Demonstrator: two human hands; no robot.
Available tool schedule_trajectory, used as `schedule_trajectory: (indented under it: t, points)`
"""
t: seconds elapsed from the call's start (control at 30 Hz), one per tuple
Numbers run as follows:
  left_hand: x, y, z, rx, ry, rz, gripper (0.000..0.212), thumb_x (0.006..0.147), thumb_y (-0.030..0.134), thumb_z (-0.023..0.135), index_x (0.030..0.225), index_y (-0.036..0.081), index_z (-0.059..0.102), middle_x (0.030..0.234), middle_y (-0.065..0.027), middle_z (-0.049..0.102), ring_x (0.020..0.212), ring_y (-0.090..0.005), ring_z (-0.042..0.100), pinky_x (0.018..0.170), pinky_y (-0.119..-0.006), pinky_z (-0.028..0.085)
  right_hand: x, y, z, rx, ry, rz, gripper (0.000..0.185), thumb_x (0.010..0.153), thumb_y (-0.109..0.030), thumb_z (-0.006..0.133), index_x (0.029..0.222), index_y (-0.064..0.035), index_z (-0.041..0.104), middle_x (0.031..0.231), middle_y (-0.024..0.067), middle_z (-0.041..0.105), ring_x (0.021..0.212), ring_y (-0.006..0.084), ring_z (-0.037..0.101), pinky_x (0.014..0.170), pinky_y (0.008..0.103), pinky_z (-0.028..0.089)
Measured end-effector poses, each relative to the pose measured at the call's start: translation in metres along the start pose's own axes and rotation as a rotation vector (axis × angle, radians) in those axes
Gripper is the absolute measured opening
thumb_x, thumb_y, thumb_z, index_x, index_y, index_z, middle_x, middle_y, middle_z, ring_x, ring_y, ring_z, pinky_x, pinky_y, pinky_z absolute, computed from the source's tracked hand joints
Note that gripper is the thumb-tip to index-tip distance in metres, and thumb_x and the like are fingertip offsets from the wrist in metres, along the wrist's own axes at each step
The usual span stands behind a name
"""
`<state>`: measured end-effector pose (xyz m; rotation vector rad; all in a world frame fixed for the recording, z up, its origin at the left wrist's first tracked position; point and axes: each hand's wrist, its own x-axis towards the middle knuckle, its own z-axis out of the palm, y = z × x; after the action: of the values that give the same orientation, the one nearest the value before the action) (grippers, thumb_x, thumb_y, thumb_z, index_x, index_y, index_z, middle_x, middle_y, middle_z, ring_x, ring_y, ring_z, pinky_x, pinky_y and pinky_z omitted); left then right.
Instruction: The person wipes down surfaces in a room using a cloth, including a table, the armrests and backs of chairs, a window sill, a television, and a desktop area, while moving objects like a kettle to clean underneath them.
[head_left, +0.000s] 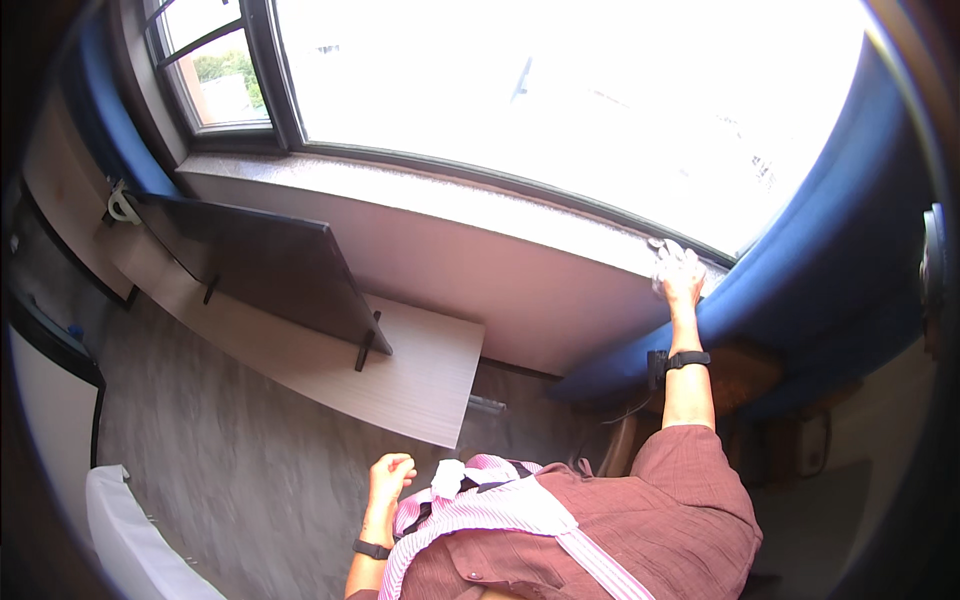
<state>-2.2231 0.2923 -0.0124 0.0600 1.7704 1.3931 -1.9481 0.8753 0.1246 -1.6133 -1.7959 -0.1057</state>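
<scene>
At the right end of the speckled stone window sill (450, 196), my right hand (682, 279) presses down with the arm stretched out. A crumpled whitish cloth (660, 279) shows under its fingers, partly hidden and washed out by glare. The blue curtain (817, 225) hangs right beside that hand. My left hand (391, 478) hangs low in front of my body, fingers loosely curled, with nothing seen in it. Near it, a white bunched cloth (448, 478) sits at the front of the pink striped apron (487, 504).
A flat television (262, 262) stands on feet on a pale wooden cabinet (420, 360) below the window. A white roll (122, 206) is at its far end. The window frame (480, 174) borders the sill. White bedding (135, 525) lies at lower left, and wooden furniture (742, 375) stands beneath the curtain.
</scene>
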Motion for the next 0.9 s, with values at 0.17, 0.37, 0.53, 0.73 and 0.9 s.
schedule_trajectory:
  t: [0.17, 0.37, 0.53, 0.73, 0.9]
  points:
    - [0.007, -0.002, 0.01, -0.045, 0.078, -0.099, 0.021, 0.085, 0.013, 0.07, 0.102, 0.002, 0.066, 0.088, -0.0075, 0.07, 0.073, -0.0161, 0.068, 0.061, -0.027, 0.052, -0.024, -0.022, 0.037, -0.101, 0.059, 0.004, 0.036, 0.079, -0.031, 0.067, 0.111, -0.0139, 0.066, 0.123, 0.0114, 0.052, 0.113, 0.0355, 0.049, 0.096, 0.05, 0.041]
    - [0.011, -0.011, 0.023, -0.131, 0.108, -0.164, 0.019, 0.088, 0.013, 0.066, 0.104, 0.003, 0.065, 0.09, -0.0098, 0.069, 0.074, -0.0176, 0.068, 0.062, -0.028, 0.053, -0.063, -0.209, 0.087, 0.323, -0.101, -0.477, 0.02, 0.074, -0.013, 0.068, 0.094, -0.0118, 0.07, 0.114, 0.0063, 0.06, 0.106, 0.0313, 0.054, 0.093, 0.0437, 0.044]
    - [0.009, 0.007, 0.018, -0.139, 0.092, -0.146, 0.019, 0.088, 0.013, 0.067, 0.104, 0.003, 0.065, 0.091, -0.0097, 0.07, 0.075, -0.0172, 0.068, 0.062, -0.027, 0.053, -0.08, -0.275, 0.088, 0.413, -0.269, -0.749, 0.031, 0.077, -0.012, 0.066, 0.108, -0.011, 0.066, 0.122, 0.0072, 0.058, 0.114, 0.031, 0.052, 0.099, 0.0438, 0.042]
    - [0.004, -0.038, -0.052, -0.057, 0.246, -0.181, 0.016, 0.087, 0.014, 0.068, 0.099, 0.003, 0.066, 0.088, -0.0072, 0.069, 0.073, -0.0162, 0.068, 0.06, -0.027, 0.052, -0.033, -0.118, 0.037, 0.227, -0.104, -0.54, 0.025, 0.077, -0.004, 0.064, 0.101, -0.0103, 0.068, 0.118, 0.0118, 0.062, 0.112, 0.0333, 0.057, 0.097, 0.0435, 0.045]
    - [-0.01, -0.083, -0.093, -0.056, 0.346, -0.293, 0.014, 0.086, 0.013, 0.068, 0.096, 0.005, 0.067, 0.084, -0.0065, 0.069, 0.068, -0.0161, 0.067, 0.056, -0.028, 0.051, 0.038, 0.109, 0.023, -0.1, 0.225, 0.207, 0.026, 0.09, -0.024, 0.052, 0.109, -0.0141, 0.067, 0.11, 0.0126, 0.067, 0.102, 0.0355, 0.062, 0.091, 0.0436, 0.047]
